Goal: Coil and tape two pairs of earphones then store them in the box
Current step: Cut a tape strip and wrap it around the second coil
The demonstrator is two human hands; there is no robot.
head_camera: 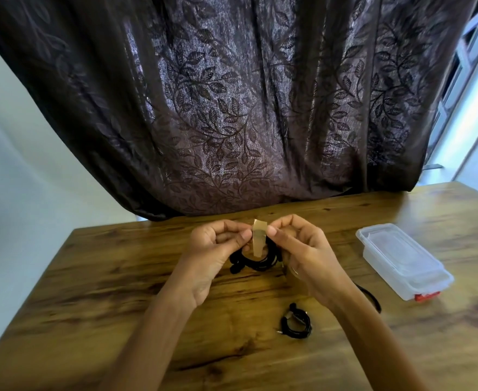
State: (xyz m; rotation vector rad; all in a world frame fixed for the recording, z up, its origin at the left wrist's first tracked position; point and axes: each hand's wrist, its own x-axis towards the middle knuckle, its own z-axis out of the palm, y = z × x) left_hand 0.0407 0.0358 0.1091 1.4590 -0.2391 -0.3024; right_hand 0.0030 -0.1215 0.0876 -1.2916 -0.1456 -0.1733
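Observation:
Above the middle of the wooden table (119, 277), my left hand (215, 249) and my right hand (302, 246) together hold a coil of black earphones (256, 263). A strip of brown tape (259, 238) stands between my thumbs, pinched from both sides, and crosses the coil's upper part. The earbuds dangle at the coil's lower left. A second black earphone coil (295, 324) with a band of tape on it lies on the table under my right forearm. The clear plastic box (401, 258) sits to the right with its lid on.
A dark leaf-patterned curtain (246, 108) hangs behind the table's far edge. A black ring-shaped object (371, 299) peeks out from behind my right wrist. A red latch (426, 297) shows at the box's near end.

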